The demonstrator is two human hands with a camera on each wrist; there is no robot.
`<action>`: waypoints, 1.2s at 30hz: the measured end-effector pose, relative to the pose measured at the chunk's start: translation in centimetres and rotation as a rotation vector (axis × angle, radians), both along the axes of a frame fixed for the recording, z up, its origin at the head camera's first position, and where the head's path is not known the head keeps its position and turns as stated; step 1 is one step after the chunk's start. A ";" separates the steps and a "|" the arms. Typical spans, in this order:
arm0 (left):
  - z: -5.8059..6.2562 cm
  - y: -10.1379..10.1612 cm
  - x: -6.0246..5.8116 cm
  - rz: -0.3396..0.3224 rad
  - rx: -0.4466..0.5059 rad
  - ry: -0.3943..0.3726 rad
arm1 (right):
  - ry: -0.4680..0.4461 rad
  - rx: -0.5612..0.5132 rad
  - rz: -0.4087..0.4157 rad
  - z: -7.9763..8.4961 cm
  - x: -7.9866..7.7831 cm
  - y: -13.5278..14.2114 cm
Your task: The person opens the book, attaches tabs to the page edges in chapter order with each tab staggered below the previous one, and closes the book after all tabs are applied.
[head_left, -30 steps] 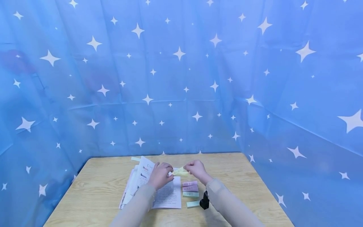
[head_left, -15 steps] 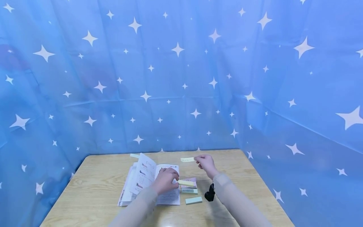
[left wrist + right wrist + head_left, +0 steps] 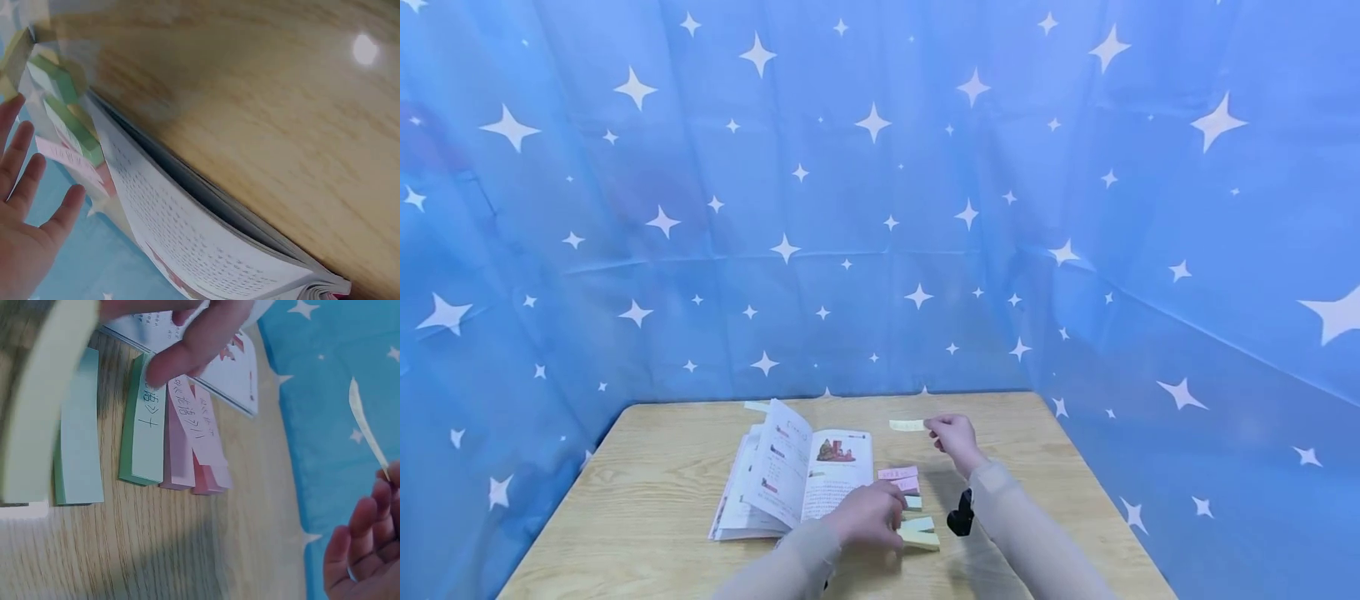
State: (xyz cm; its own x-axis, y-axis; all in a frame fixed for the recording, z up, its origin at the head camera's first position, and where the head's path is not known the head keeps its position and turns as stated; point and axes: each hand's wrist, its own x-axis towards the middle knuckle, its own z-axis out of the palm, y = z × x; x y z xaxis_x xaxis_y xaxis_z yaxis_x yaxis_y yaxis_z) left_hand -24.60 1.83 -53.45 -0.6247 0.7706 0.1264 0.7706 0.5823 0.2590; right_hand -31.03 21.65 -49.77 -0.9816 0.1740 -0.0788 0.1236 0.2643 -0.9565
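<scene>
An open book (image 3: 842,483) lies on the table, its left-hand pages raised. My right hand (image 3: 953,437) pinches one end of a pale yellow sticky note (image 3: 907,426) to the book's right; in the right wrist view this note (image 3: 364,415) stands up from the fingertips as a thin curved strip. Low beside the book, my left hand (image 3: 871,514) holds a yellow sticky note pad (image 3: 919,540) by its end, with the other fingers spread apart. The yellow pad (image 3: 47,406) overlaps a light green pad (image 3: 80,431) in the right wrist view.
Next to the book lie a handwritten green pad (image 3: 147,434) and pink pads (image 3: 209,434) with handwritten notes. A pale tab (image 3: 756,407) sticks out from the book's top. Behind the wooden table (image 3: 685,450) hangs a blue star-patterned curtain (image 3: 850,208).
My right hand has peeled the yellow note off the pad and moved it away to the right. My left hand has carried the pad from over the book down toward the table's front.
</scene>
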 end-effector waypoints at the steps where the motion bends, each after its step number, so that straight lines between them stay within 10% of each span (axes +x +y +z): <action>1: -0.1 0.1 0.2 -0.013 -0.016 0.004 | -0.003 0.004 0.001 -0.1 0.0 0.0; 19: -0.9 0.0 1.1 -0.066 -0.111 0.098 | -0.020 0.069 -0.018 -2.1 -0.1 -1.5; 36: -0.6 -3.5 -1.8 0.401 -0.189 0.140 | -0.040 0.071 -0.007 -2.8 -0.5 -2.1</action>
State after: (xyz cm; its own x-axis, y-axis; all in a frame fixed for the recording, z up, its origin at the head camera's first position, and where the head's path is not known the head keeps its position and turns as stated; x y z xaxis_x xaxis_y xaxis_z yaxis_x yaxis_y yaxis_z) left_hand -26.45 -1.65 -54.10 -0.8651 0.4891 0.1114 0.4948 0.8685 0.0296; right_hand -31.54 19.58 -52.61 -0.9766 0.1876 -0.1050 0.1634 0.3304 -0.9296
